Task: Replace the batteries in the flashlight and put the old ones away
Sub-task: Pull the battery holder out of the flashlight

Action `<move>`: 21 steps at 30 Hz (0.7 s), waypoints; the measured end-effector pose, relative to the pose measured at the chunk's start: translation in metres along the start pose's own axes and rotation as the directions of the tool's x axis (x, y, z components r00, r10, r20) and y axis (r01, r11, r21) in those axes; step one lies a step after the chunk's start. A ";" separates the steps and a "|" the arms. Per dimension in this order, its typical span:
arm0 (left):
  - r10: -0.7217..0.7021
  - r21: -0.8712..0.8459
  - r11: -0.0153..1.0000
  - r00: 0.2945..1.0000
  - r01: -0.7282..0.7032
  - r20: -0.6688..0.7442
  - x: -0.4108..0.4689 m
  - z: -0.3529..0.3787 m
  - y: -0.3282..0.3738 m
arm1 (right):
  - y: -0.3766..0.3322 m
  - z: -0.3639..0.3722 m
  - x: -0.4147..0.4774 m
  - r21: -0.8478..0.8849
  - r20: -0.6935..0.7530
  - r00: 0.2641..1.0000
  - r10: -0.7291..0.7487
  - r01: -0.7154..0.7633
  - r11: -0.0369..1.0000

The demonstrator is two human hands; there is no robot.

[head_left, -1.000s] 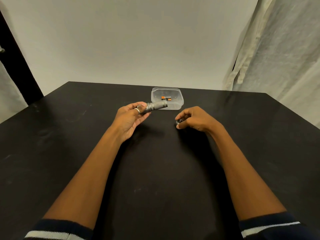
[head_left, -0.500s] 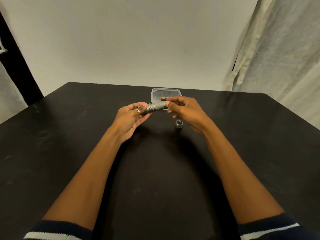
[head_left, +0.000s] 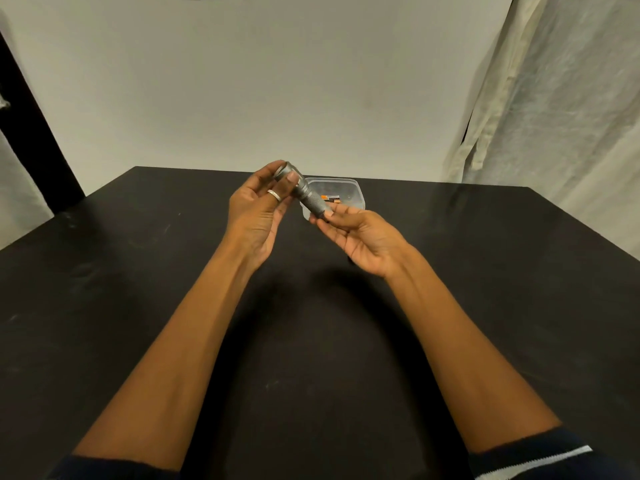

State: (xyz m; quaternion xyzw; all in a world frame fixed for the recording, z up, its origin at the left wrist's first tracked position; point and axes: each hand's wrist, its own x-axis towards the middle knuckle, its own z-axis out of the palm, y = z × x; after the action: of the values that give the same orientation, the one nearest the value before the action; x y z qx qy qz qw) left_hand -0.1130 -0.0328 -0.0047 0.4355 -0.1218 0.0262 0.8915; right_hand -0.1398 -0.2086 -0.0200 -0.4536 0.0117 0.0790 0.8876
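Scuffed black table (head_left: 104, 306), grey wall (head_left: 277, 81), pale curtain (head_left: 554, 116) — flashlight (head_left: 308, 197) held above.

One head-worn camera looks forward and down over a black table (head_left: 138, 306), close enough that the left hand (head_left: 256, 216) and right hand (head_left: 363, 237) sit mid-frame; a grey wall (head_left: 277, 81) stands beyond.
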 end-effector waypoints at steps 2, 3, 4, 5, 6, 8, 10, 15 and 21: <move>-0.005 -0.004 1.000 1.000 0.005 -0.002 -0.001 0.000 0.000 | 0.000 -0.002 0.000 0.007 0.000 1.000 -0.011 0.011 1.000; -0.010 -0.007 1.000 1.000 0.010 -0.006 -0.001 0.000 -0.001 | 0.000 -0.003 0.000 0.012 -0.006 1.000 -0.021 0.022 1.000; -0.016 -0.009 1.000 1.000 0.016 -0.012 -0.001 -0.001 -0.001 | -0.001 -0.004 -0.001 0.021 -0.016 0.999 -0.033 0.033 0.999; -0.020 -0.011 1.000 1.000 0.020 -0.020 -0.001 -0.002 -0.001 | -0.003 -0.005 -0.001 0.031 -0.027 0.999 -0.045 0.046 0.998; -0.022 -0.011 1.000 0.999 0.022 -0.027 0.000 -0.004 -0.001 | -0.005 -0.006 -0.002 0.039 -0.038 0.998 -0.056 0.058 0.998; -0.018 0.027 0.999 1.000 0.018 -0.019 0.001 -0.009 -0.001 | -0.008 -0.007 -0.004 0.033 -0.060 0.995 -0.079 0.081 0.996; -0.020 0.161 0.987 0.999 0.015 0.025 0.001 -0.016 0.000 | -0.012 -0.009 -0.005 -0.007 -0.092 0.990 -0.110 0.110 0.994; -0.080 0.631 0.775 0.985 -0.035 0.153 0.000 -0.029 0.000 | -0.019 -0.011 -0.005 -0.187 -0.147 0.970 -0.194 0.165 0.968; -0.149 0.911 0.301 0.929 -0.282 0.337 -0.006 -0.025 -0.006 | -0.017 -0.001 -0.007 -0.421 -0.111 0.942 -0.315 0.243 0.874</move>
State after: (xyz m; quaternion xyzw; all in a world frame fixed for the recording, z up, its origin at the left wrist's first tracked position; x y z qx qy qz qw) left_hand -0.1129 -0.0162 -0.0254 0.8674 -0.2618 0.0504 0.4202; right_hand -0.1440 -0.2203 -0.0068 -0.6281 0.0078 -0.0901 0.7728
